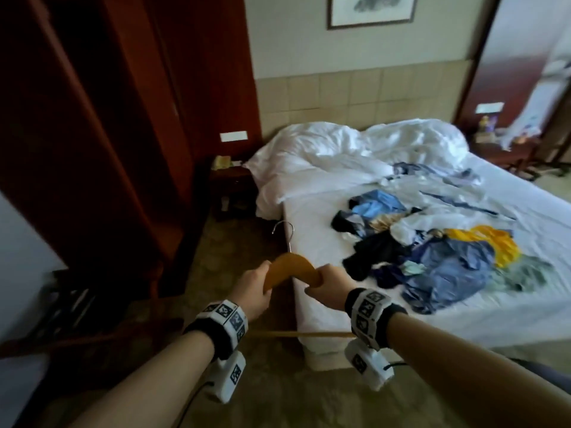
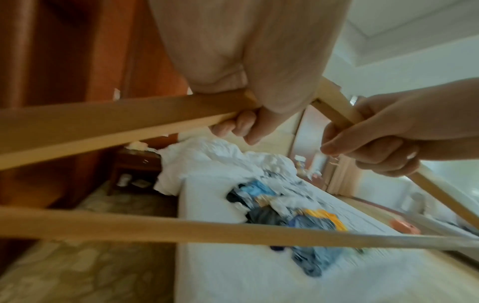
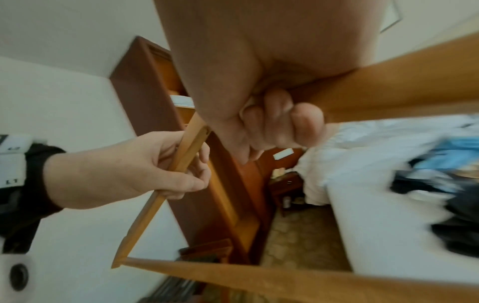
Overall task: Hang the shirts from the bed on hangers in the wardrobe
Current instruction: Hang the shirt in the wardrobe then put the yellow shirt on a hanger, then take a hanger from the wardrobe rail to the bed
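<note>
Shirts (image 1: 432,251): a loose heap of blue, black, white and yellow garments on the white bed (image 1: 340,307), towards the near half of the mattress, none on a hanger

Hanger (image 1: 290,267): wooden, with a metal hook (image 1: 282,230) pointing away from the person; held in the air over the floor just beside the near corner of the bed, apart from the heap. Its straight bottom bar (image 1: 309,334) runs below both wrists

Left hand (image 1: 255,287): fingers curled round the left shoulder of the hanger, thumb on top; forearm reaching forward, wrist band and camera beneath. The right wrist view shows this hand wrapped round the sloping wooden arm (image 3: 181,160)

Right hand (image 1: 326,285): fingers curled round the right shoulder of the hanger, knuckles up; forearm angled in from the right

Wardrobe (image 1: 123,103): dark red-brown wood, standing to the left, its interior dark in the head view

Nightstand (image 1: 233,186): between wardrobe and bed head, small objects on top, too blurred to name

Duvet (image 1: 355,146): white, crumpled at the head of the bed

Framed picture (image 1: 370,10): on the wall above the bed

Floor (image 1: 234,251): patterned, in the gap between wardrobe and bed
</note>
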### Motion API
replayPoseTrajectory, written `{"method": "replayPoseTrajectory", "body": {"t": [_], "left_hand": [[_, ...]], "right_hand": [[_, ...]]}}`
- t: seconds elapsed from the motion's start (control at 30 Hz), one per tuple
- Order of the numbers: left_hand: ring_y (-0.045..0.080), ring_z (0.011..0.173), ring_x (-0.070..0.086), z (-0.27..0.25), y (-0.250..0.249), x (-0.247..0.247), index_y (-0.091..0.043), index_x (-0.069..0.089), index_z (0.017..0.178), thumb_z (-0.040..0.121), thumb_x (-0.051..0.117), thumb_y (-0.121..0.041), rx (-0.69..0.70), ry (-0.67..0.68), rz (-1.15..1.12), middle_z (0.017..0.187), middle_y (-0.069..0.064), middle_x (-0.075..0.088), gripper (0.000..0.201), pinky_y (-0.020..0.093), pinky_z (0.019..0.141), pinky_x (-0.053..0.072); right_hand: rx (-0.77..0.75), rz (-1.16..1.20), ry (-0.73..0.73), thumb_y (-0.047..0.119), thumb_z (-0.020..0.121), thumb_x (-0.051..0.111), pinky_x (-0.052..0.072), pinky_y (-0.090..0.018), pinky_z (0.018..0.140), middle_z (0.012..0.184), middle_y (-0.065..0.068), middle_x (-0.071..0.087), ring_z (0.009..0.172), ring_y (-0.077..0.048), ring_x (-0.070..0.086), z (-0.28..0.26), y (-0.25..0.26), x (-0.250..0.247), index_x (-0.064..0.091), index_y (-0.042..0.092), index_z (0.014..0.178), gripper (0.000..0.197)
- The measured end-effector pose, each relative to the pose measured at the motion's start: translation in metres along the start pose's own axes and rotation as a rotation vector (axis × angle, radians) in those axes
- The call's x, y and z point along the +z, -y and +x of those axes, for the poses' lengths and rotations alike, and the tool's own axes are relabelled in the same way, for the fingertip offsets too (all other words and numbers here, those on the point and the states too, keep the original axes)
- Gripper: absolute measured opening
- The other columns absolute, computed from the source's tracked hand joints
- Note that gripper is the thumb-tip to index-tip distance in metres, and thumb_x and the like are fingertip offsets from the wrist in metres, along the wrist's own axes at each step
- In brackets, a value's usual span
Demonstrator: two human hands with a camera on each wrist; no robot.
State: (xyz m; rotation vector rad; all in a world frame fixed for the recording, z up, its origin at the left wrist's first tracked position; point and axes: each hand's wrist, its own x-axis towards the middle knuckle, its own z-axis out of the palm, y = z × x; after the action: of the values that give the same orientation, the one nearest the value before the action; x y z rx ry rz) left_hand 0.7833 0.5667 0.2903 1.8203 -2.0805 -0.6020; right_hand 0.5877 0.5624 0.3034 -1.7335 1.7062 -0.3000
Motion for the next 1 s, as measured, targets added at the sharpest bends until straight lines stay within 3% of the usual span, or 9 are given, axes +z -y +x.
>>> {"method": "replayPoseTrajectory", "body": {"t": [0.1,0.3,0.43,0.57,0.7,0.8,0.93,1.0], "left_hand": [[0.028,0.115,0.06,0.041,-0.047,0.066,-0.014,0.037,0.147,0.096,0.056,-0.012,0.11,0.169,0.005,0.128,0.012,0.058,0.055,0.035,0.097,0.048],[0.034,0.103,0.063,0.133,-0.146,0.172,-0.01,0.046,0.129,0.09,0.055,-0.006,0.375,0.366,-0.021,0.111,0.018,0.064,0.041,0.037,0.086,0.05],[0.032,0.107,0.061,0.185,-0.193,0.221,-0.01,0.039,0.14,0.092,0.053,-0.007,0.482,0.477,-0.007,0.119,0.018,0.06,0.05,0.038,0.09,0.049],[0.032,0.107,0.061,0.234,-0.222,0.251,-0.01,0.033,0.141,0.094,0.05,-0.009,0.546,0.609,0.033,0.121,0.017,0.057,0.05,0.039,0.089,0.05],[0.035,0.101,0.062,0.29,-0.26,0.273,-0.012,0.038,0.13,0.091,0.05,-0.008,0.615,0.654,0.081,0.109,0.017,0.061,0.041,0.044,0.084,0.051],[0.035,0.092,0.063,0.333,-0.294,0.296,-0.012,0.042,0.119,0.089,0.051,-0.007,0.684,0.697,0.084,0.1,0.016,0.061,0.031,0.045,0.078,0.051],[0.034,0.095,0.062,0.382,-0.338,0.337,-0.012,0.045,0.114,0.089,0.054,-0.007,0.701,0.726,0.092,0.101,0.014,0.061,0.027,0.045,0.082,0.05],[0.033,0.101,0.062,0.407,-0.363,0.359,-0.01,0.044,0.122,0.091,0.055,-0.008,0.681,0.723,0.113,0.108,0.015,0.062,0.033,0.039,0.081,0.049]], "right_hand": [[0.169,0.006,-0.044,0.031,0.087,0.067,0.051,-0.032,0.068,0.073,-0.001,0.061,0.073,-0.022,0.063,0.0,-0.08,-0.019,0.055,0.02,0.07,0.023],[0.435,0.039,-0.167,0.028,0.084,0.069,0.042,-0.028,0.061,0.067,0.001,0.055,0.067,-0.02,0.056,0.013,-0.21,-0.074,0.051,0.019,0.066,0.026],[0.569,0.066,-0.197,0.024,0.087,0.067,0.042,-0.026,0.06,0.072,0.002,0.06,0.072,-0.015,0.059,0.029,-0.261,-0.111,0.061,0.017,0.078,0.013],[0.637,0.076,-0.209,0.028,0.09,0.064,0.044,-0.025,0.07,0.084,0.001,0.066,0.079,-0.014,0.062,0.055,-0.296,-0.136,0.067,0.019,0.085,0.011],[0.686,0.124,-0.225,0.026,0.089,0.064,0.04,-0.023,0.068,0.08,0.001,0.061,0.076,-0.014,0.057,0.083,-0.331,-0.164,0.065,0.015,0.085,0.013],[0.709,0.184,-0.248,0.025,0.088,0.065,0.04,-0.021,0.059,0.074,0.001,0.061,0.069,-0.013,0.058,0.106,-0.369,-0.186,0.067,0.009,0.085,0.017],[0.729,0.247,-0.247,0.022,0.088,0.065,0.047,-0.026,0.068,0.085,-0.007,0.067,0.076,-0.018,0.062,0.139,-0.428,-0.219,0.069,0.003,0.092,0.019],[0.722,0.243,-0.233,0.02,0.088,0.064,0.042,-0.025,0.06,0.074,-0.003,0.059,0.07,-0.016,0.056,0.159,-0.459,-0.245,0.062,0.008,0.079,0.016]]}}
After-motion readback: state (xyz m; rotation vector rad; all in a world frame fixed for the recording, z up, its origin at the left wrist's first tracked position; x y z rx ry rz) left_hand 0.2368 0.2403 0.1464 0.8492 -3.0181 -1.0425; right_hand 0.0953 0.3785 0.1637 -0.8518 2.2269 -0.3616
